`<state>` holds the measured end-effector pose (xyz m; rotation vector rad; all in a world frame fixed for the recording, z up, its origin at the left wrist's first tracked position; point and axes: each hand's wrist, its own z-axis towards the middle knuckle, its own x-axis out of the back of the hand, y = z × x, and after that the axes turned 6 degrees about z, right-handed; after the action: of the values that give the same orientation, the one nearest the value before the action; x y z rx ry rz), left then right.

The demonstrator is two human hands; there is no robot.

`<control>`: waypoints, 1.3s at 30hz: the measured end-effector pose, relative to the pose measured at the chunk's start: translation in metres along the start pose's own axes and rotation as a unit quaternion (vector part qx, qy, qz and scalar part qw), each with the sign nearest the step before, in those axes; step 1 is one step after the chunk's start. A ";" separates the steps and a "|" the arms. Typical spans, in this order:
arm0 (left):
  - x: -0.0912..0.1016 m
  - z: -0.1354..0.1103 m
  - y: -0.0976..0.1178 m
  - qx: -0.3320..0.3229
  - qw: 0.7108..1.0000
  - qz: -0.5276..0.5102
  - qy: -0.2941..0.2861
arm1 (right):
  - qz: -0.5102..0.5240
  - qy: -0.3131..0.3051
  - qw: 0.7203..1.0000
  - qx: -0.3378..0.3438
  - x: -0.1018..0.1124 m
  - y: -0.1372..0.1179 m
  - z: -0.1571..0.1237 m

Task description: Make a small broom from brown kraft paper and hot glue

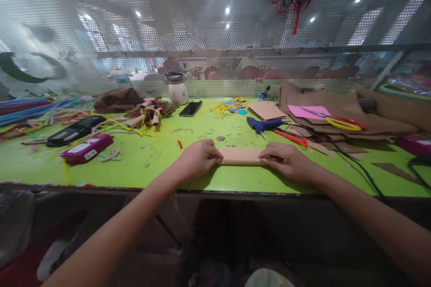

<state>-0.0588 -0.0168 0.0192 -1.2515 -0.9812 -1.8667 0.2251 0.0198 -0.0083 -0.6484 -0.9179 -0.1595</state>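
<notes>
A strip of brown kraft paper [240, 155] lies across the green table in front of me, its near edge folded or rolled over. My left hand [202, 158] pinches the left end between thumb and fingers. At the opposite end, my right hand [286, 160] grips the paper in the same way. Just beyond the right hand are a blue glue gun [264, 124] and an orange-red cutter [291, 137]. A small round grey-brown disc [220, 138] rests behind the paper.
Brown paper sheets [387, 119], pink paper and yellow-handled scissors [343, 124] are piled at right, with a black cable. A phone [190, 108] and a pale jar [177, 89] stand farther back. To the left lie a purple box [86, 149], a black tool and pipe cleaners [30, 110].
</notes>
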 end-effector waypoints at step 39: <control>-0.008 -0.001 0.000 -0.043 0.996 0.080 0.020 | -0.036 0.009 0.999 -0.010 -0.003 0.013 0.016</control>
<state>-0.0568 -0.0163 0.0114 -1.2976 -0.7629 -1.8177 0.2174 0.0389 -0.0090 -0.6326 -0.9240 -0.2380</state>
